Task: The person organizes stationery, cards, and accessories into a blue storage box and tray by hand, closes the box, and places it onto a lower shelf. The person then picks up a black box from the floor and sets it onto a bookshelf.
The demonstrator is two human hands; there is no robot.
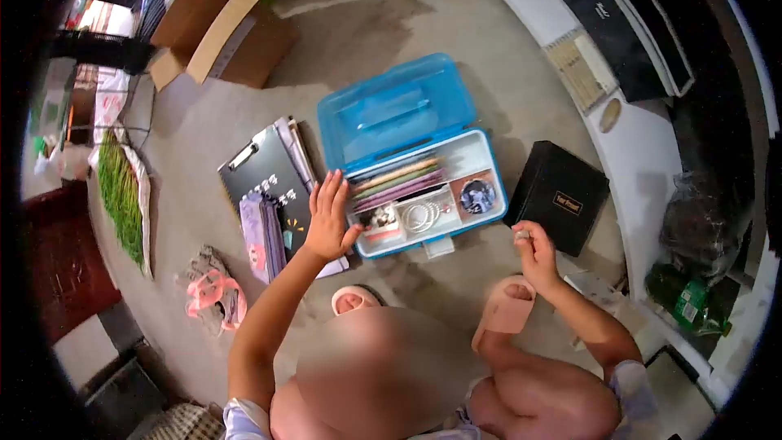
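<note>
A blue plastic storage box (pixel 498 216) lies on the floor with its translucent lid (pixel 397 107) folded back. Inside are several coloured pencils or thin sticks (pixel 399 179), a coil of white cord or wire (pixel 421 215), small pale pieces (pixel 380 218) and a round blue-and-white item (pixel 477 195). My left hand (pixel 328 218) is open, fingers stretched, at the box's left edge; whether it touches the box I cannot tell. Right of the box, my right hand (pixel 534 254) has its fingertips pinched together. Something small and pale seems to be between them, too small to name.
A black box (pixel 562 195) is right of the blue one. A black clipboard (pixel 261 175) and purple pencil case (pixel 262 236) lie at left, near a plastic bag with pink handles (pixel 213 293). Farther off stand a cardboard box (pixel 236 41) and green stalks (pixel 120 195).
</note>
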